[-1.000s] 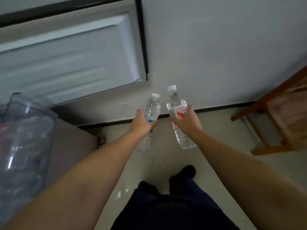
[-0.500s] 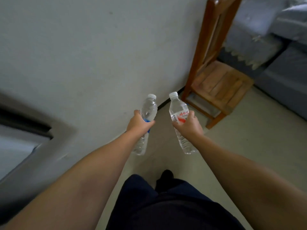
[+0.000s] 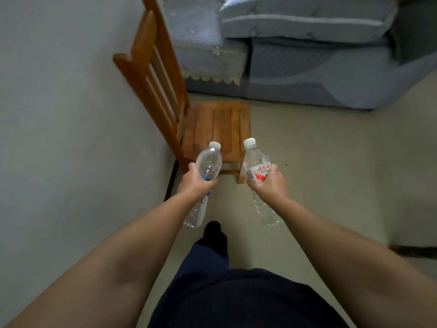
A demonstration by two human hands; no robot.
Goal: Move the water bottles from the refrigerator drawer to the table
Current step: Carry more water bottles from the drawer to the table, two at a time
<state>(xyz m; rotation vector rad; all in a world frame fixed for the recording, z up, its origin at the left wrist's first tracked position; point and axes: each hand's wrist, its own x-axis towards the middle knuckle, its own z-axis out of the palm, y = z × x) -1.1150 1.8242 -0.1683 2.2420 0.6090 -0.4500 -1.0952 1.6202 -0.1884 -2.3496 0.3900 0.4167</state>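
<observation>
Head-camera view: dark navy trousers (image 3: 236, 297) fill the 6 o'clock edge above pale, smooth floor (image 3: 331, 174). Both bare forearms reach forward; the left hand (image 3: 195, 183) wraps a clear ribbed plastic bottle with blue label (image 3: 208, 162), the right hand (image 3: 269, 183) curls round its red-labelled twin (image 3: 256, 162), white caps tilted toward 12 o'clock. Beyond stands a slatted wooden chair (image 3: 212, 124) by a matte wall (image 3: 59, 114), then a grey quilted sofa (image 3: 307, 55).

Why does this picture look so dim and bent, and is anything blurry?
Head view: dim, flat room light with no glare; the wide lens bows the chair and wall; the sofa is soft, while both bottles, left and right, stay fairly sharp.
</observation>
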